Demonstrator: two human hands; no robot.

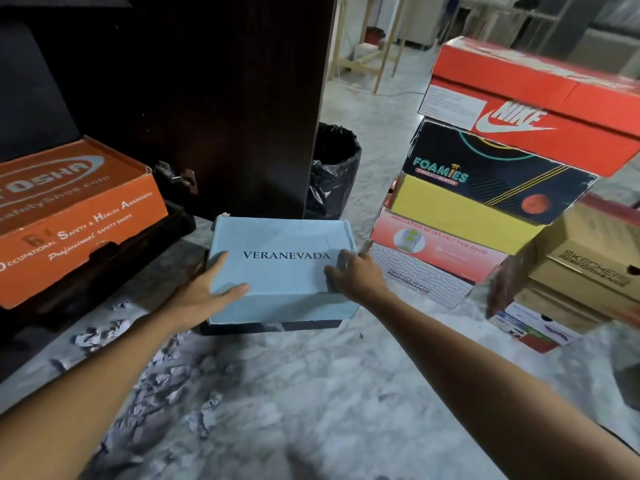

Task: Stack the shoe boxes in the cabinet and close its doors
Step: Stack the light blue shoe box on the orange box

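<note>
Shoe boxes stand stacked on the marble floor (311, 393) at right, a red Nike box (540, 102) topmost above a dark Foamies box (498, 171), while an orange OSHA box (69, 216) already sits inside the dark cabinet (114, 81), whose door (242, 98) stands open. Between them, a pale blue Veranevada box (280, 268) rests on the floor just in front of that door (a bin lined with a black bag (332, 174) stands behind it). The left hand (204, 289) clasps its left edge, thumb laid across the lid, and the right hand (356, 275) curls its fingers over the lid's right edge.
</note>
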